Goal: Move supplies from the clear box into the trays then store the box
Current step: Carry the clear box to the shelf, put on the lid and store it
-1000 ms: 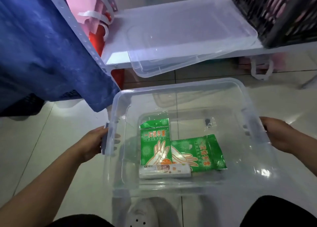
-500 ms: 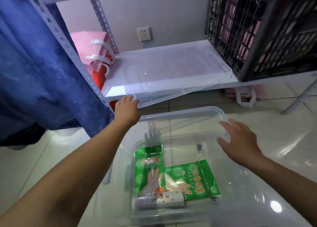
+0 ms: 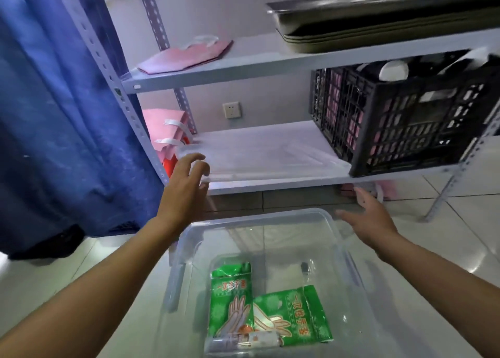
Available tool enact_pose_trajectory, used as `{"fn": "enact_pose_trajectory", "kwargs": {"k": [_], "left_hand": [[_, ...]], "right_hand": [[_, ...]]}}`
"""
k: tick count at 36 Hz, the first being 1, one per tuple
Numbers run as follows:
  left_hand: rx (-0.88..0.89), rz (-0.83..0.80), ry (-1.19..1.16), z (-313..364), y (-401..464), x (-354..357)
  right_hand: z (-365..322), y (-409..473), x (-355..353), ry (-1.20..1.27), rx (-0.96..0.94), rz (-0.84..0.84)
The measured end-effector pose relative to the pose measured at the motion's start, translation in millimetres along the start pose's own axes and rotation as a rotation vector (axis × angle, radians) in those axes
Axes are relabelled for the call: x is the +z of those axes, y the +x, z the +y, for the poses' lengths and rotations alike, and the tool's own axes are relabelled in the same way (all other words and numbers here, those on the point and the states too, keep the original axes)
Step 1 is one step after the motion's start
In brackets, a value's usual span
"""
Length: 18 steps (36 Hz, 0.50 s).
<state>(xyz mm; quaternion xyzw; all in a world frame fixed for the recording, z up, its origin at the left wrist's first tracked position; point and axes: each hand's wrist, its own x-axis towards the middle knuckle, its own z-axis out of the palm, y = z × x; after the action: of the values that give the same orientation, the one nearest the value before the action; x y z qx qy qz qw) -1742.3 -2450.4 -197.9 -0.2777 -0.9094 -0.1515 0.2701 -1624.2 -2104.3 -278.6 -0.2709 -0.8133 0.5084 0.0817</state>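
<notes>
The clear box (image 3: 270, 249) sits on the floor (image 3: 473, 236), holding two green packets (image 3: 270, 309) and a tube (image 3: 243, 341). The left hand (image 3: 186, 179), fingers spread, reaches the lid (image 3: 270, 160) on the shelf (image 3: 270, 187); the right hand (image 3: 370, 219) hovers spread above the box rim.

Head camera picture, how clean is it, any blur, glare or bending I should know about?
Head view: the metal trays on the top shelf are smeared by motion blur, and the left hand at the clear lid is slightly soft; wide-angle bending tilts the shelf posts; glare patches sit on the floor tiles right of the clear box; the green glove packets inside stay fairly legible.
</notes>
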Motion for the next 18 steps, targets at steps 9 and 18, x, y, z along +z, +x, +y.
{"fn": "enact_pose_trajectory", "kwargs": {"k": [9,18], "left_hand": [[0.105,0.357,-0.108,46,35,-128],[-0.389,0.309,-0.284,-10,46,-144]], "right_hand": [[-27,9,-18,0.573,0.107,0.018],[-18,1,-49,0.484,0.023,0.073]]}}
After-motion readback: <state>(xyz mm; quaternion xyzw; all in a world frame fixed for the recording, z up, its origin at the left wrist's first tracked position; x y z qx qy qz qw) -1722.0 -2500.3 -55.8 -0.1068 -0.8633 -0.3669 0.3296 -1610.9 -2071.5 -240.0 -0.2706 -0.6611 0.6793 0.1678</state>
